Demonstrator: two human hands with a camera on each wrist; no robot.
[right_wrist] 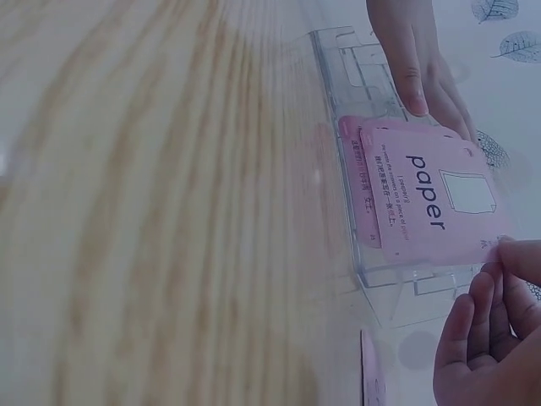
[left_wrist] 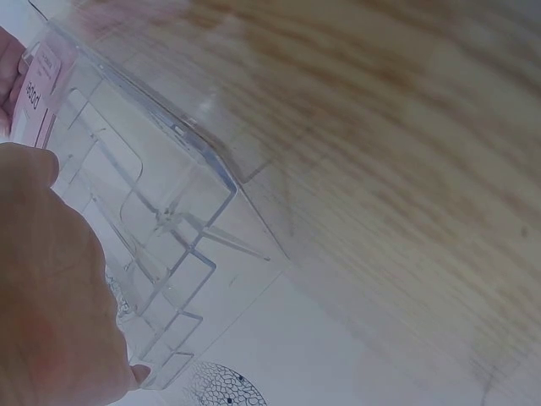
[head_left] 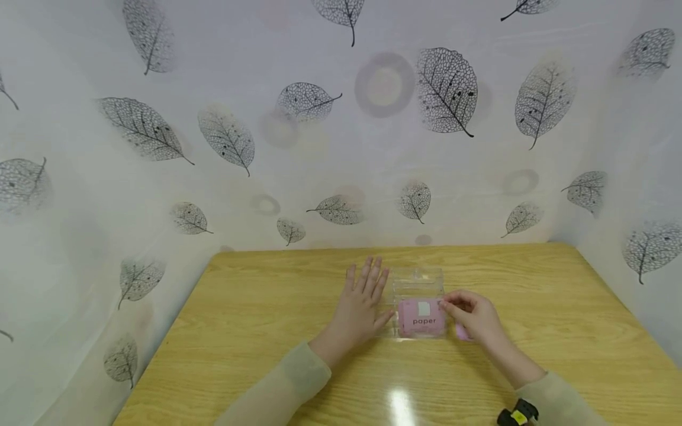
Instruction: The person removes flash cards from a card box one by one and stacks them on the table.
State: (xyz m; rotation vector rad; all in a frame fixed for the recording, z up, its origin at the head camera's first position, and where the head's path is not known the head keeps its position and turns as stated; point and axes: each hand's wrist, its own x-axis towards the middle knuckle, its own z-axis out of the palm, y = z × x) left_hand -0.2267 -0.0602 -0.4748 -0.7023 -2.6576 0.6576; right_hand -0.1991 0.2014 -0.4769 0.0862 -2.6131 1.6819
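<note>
A clear plastic card holder [head_left: 418, 288] with stepped tiers stands on the table. In its front part, a pink flashcard [head_left: 421, 324] printed "paper" with a small white sheet drawn on it lies over another pink card [right_wrist: 357, 169]. My right hand [head_left: 476, 316] pinches the top card's corner between thumb and fingertip at the holder's right side. At the left side, my left hand [head_left: 358, 307] lies with fingers straight and spread, its thumb by the holder's edge. Beneath my right hand, another pink card [head_left: 462, 332] is partly hidden.
The wooden table [head_left: 256, 319] reaches back to a pale cloth [head_left: 330, 160] printed with dark leaves, which also hangs along both sides. A black strap with a yellow patch [head_left: 518, 414] shows near the right sleeve [head_left: 559, 402].
</note>
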